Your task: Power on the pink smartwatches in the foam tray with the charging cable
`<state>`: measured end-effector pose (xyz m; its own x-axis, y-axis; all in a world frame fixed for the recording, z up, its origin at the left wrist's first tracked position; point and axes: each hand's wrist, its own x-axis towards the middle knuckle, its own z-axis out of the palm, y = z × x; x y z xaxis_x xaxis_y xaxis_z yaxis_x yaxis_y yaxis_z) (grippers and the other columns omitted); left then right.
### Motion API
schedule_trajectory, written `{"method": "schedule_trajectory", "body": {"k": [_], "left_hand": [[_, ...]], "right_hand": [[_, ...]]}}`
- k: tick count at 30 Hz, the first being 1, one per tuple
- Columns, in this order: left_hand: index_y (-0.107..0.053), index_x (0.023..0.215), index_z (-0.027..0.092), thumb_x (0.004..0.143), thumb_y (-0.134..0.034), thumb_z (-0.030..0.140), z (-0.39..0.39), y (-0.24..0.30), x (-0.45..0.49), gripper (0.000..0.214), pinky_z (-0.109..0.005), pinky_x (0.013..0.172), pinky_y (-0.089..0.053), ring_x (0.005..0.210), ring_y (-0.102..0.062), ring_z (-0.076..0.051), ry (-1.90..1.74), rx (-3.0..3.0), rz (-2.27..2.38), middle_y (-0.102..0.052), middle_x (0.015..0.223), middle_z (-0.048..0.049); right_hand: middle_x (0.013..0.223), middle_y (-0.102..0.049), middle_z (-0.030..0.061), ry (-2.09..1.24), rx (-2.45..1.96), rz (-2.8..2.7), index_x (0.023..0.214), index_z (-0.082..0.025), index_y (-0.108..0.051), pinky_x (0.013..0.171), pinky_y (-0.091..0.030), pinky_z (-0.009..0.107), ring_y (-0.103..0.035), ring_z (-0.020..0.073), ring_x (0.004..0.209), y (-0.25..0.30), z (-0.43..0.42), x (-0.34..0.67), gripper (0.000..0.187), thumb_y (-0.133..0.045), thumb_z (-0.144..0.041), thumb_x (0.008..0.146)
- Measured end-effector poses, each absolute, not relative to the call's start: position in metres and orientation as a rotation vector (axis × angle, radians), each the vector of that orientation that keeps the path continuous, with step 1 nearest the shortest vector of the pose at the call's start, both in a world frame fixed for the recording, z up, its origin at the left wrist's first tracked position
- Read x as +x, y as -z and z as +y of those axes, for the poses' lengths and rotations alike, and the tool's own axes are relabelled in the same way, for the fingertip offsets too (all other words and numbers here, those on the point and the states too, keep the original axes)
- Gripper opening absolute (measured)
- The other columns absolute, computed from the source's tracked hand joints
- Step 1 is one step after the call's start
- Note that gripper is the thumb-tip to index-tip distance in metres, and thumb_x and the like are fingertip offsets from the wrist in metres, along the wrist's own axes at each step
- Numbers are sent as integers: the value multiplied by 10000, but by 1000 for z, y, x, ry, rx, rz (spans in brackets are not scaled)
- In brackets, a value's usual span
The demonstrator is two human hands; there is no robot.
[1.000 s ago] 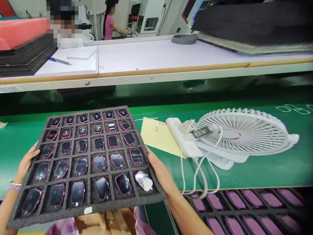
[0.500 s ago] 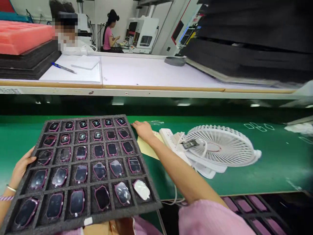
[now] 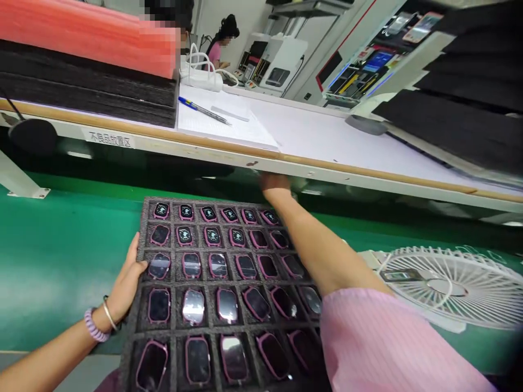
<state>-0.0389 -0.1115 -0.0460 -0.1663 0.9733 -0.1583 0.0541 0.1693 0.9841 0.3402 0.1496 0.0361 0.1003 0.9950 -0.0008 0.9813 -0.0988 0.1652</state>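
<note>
A dark foam tray (image 3: 176, 251) with a grid of pockets lies on the green belt (image 3: 61, 256), each pocket holding a pink-rimmed smartwatch body (image 3: 191, 265). My left hand (image 3: 125, 286) grips the tray's left edge, thumb on top near the third row. My right arm in a pink sleeve reaches across the tray, and my right hand (image 3: 274, 184) is beyond its far right corner, under the shelf edge; it is blurred and its fingers do not show.
A white shelf (image 3: 327, 147) runs above the belt with a blue pen (image 3: 203, 110), paper, and stacked black and pink foam (image 3: 81, 60). A white fan (image 3: 453, 283) lies on the belt at right. Other people work at machines far behind.
The view swung left. My right hand left the yellow paper beside the tray and reached further forward past the tray's far corner. My left hand kept its hold.
</note>
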Motion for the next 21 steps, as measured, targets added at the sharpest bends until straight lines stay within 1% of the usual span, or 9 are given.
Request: {"method": "schedule_trajectory", "body": {"k": [2, 3, 5, 7, 9, 12, 16, 19, 21], "left_hand": [[-351, 1656, 268, 894, -533, 412, -110, 53, -42, 797, -449, 1334, -294, 1606, -308, -283, -1136, 1054, 1406, -378, 1708, 3], [-323, 1666, 257, 903, -521, 413, -109, 55, -43, 804, -448, 1347, -254, 1619, -274, -277, -1128, 1055, 1390, -343, 1725, -3], [-288, 1676, 209, 914, -496, 415, -109, 59, -45, 817, -443, 1366, -165, 1638, -213, -264, -1133, 1078, 1375, -282, 1749, -29], [-272, 1675, 152, 914, -478, 417, -109, 60, -45, 832, -433, 1371, -100, 1650, -165, -253, -1139, 1098, 1377, -241, 1761, -53], [-257, 1676, 123, 911, -474, 419, -109, 59, -44, 848, -428, 1371, -83, 1652, -152, -252, -1140, 1101, 1382, -226, 1763, -62], [-244, 1685, 154, 906, -491, 412, -109, 54, -43, 857, -414, 1368, -125, 1650, -157, -250, -1141, 1072, 1395, -222, 1762, -32], [-256, 1685, 180, 877, -506, 385, -107, 48, -41, 870, -395, 1360, -168, 1639, -203, -244, -1152, 998, 1400, -252, 1750, -7], [-279, 1679, 187, 828, -519, 357, -106, 43, -38, 901, -400, 1347, -231, 1620, -270, -258, -1191, 927, 1394, -311, 1729, -3], [-302, 1672, 176, 796, -526, 354, -106, 38, -33, 922, -384, 1329, -286, 1610, -296, -269, -1209, 901, 1423, -346, 1713, -4]], "right_hand": [[1532, -550, 229, -74, 2108, 2209, 1568, -88, -513, 1128, -458, 465, -539, 373, 1411, -30, 161, 311, 504, -485, -169, 1072], [1574, -523, 177, -20, 2047, 2282, 1600, -127, -482, 1169, -437, 438, -508, 344, 1448, -28, 163, 302, 540, -518, -185, 1064], [1576, -535, 111, 84, 1964, 2361, 1592, -167, -507, 1204, -419, 399, -505, 300, 1460, -29, 162, 297, 522, -511, -191, 1070], [1533, -583, 88, 164, 1940, 2376, 1537, -171, -579, 1210, -416, 379, -534, 276, 1439, -33, 153, 305, 465, -454, -182, 1089], [1497, -615, 98, 220, 1958, 2348, 1484, -145, -629, 1201, -424, 369, -556, 275, 1420, -36, 138, 321, 434, -427, -188, 1103], [1381, -689, 159, 281, 2019, 2243, 1345, -86, -727, 1129, -483, 363, -627, 315, 1339, -33, 114, 341, 412, -424, -274, 1136], [1312, -726, 168, 273, 2082, 2161, 1259, -113, -778, 1035, -525, 342, -666, 323, 1282, -15, 95, 349, 539, -328, -397, 1172], [1280, -731, 205, 222, 2127, 2123, 1225, -104, -789, 999, -534, 395, -665, 365, 1266, -4, 90, 347, 640, -254, -452, 1167], [1287, -726, 209, 207, 2145, 2114, 1257, -117, -778, 1004, -532, 444, -654, 389, 1275, -2, 87, 349, 638, -250, -461, 1159]]}}
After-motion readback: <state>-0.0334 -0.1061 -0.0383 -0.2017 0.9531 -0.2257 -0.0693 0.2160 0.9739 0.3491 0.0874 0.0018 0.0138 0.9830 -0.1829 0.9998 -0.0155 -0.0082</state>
